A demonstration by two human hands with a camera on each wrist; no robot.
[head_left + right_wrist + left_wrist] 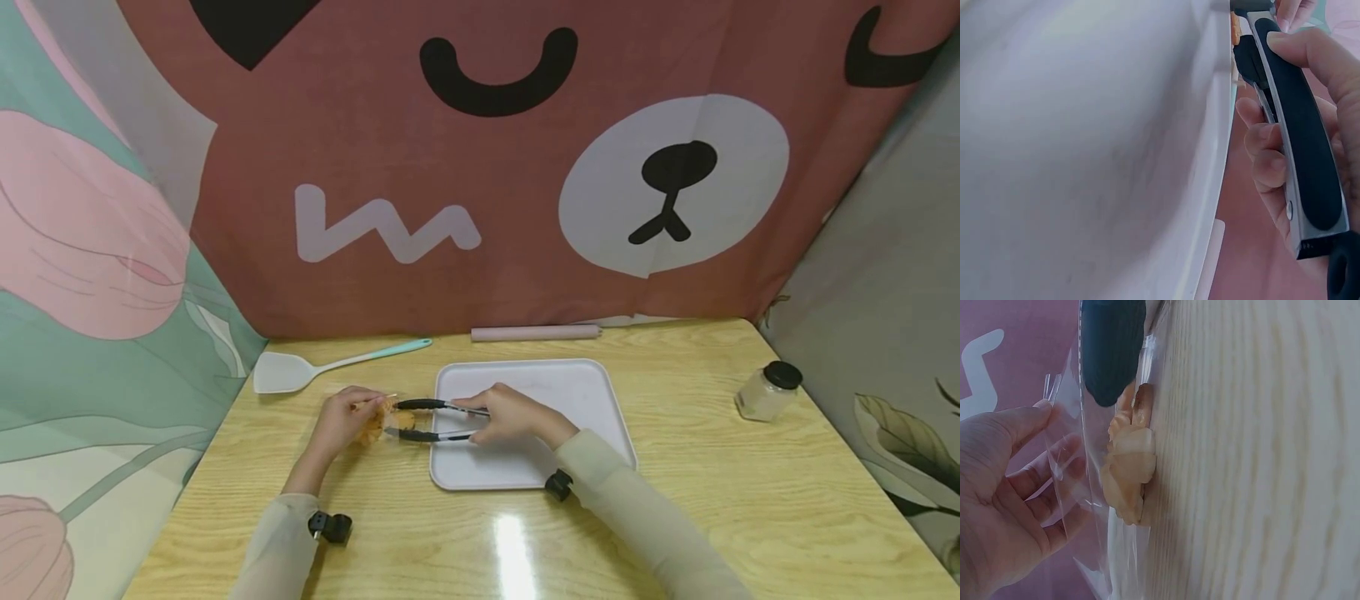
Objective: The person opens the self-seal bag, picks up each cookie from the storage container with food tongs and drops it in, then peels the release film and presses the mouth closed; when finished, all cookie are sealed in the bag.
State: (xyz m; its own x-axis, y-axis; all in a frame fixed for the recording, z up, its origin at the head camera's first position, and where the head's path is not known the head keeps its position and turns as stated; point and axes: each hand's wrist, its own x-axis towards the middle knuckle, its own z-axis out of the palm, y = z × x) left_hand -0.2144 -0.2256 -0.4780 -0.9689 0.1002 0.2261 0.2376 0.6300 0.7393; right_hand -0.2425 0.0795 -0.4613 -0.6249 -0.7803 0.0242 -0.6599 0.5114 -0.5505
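Note:
My left hand (339,423) pinches the edge of a clear plastic bag (1094,494) between thumb and fingers, left of the tray. Inside the bag lie crinkled orange-brown food pieces (1129,469), low against the wooden table. With my right hand (513,414) I grip metal tongs (1302,134) that have black grips and dark tips. The tongs point left, their arms spread apart, and the tips reach to the bag's opening around the food. In the left wrist view one dark tip (1110,356) hangs just above the pieces.
A white rectangular tray (577,383) lies under my right hand. Behind it is a pale pink rod (536,333). A white spatula with a turquoise handle (285,373) rests at the back left, and a black-lidded jar (767,392) stands at the right. A printed cloth (375,125) hangs behind.

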